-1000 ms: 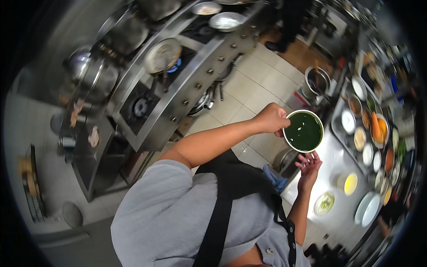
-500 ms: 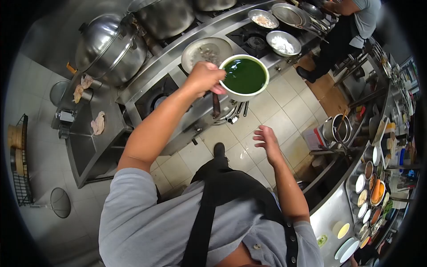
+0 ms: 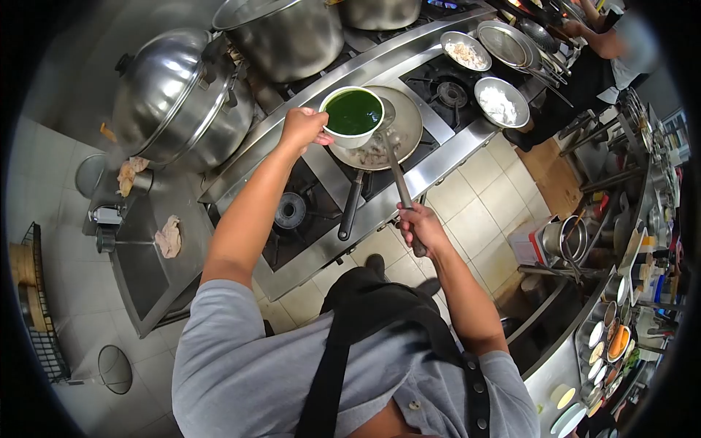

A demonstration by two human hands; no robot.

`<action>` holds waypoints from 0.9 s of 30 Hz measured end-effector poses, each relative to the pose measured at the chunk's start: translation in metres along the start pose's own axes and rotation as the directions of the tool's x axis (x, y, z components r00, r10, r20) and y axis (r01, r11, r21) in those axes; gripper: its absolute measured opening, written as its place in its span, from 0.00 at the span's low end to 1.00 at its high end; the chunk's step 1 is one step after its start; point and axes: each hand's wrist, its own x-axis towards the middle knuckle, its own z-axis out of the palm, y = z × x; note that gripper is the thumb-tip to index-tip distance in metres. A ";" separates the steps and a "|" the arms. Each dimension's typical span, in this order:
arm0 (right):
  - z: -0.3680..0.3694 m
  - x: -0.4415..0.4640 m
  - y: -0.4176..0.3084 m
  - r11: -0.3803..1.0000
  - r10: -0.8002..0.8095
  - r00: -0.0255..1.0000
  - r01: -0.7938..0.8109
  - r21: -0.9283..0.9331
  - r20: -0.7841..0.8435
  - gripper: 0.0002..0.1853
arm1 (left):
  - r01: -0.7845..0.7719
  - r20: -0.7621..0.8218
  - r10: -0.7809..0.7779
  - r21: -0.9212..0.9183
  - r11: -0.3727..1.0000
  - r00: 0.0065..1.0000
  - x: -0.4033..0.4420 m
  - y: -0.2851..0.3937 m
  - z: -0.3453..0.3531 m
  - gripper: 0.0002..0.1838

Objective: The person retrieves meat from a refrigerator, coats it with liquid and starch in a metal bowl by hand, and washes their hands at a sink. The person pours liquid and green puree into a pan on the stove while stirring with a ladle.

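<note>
My left hand (image 3: 304, 128) grips the rim of a white bowl (image 3: 356, 139) of dark green liquid (image 3: 353, 112). The bowl hangs over the left part of a frying pan (image 3: 409, 124) on the stove. Small pieces lie in the pan, partly hidden by the bowl. The pan's dark handle (image 3: 351, 208) points toward me, with no hand on it. My right hand (image 3: 421, 228) is closed round the handle of a long metal ladle (image 3: 397, 172), whose head reaches over the pan beside the bowl.
Large steel pots (image 3: 281, 40) and a domed steamer (image 3: 179, 102) stand behind and left. Two bowls, one with white contents (image 3: 499, 104), sit right of the pan. A co-worker (image 3: 584, 73) stands at the far right. Ingredient containers (image 3: 618, 343) line the right counter.
The view has turned from the counter to the stove. My left hand has carried the bowl over to the pan. My right hand, open and empty before, has taken hold of the ladle.
</note>
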 end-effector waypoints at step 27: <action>-0.055 -0.063 -0.077 0.987 0.090 0.993 -0.099 0.124 0.078 0.11 | 0.160 -0.269 -0.090 0.248 0.955 0.959 0.051 -0.008 0.028 0.11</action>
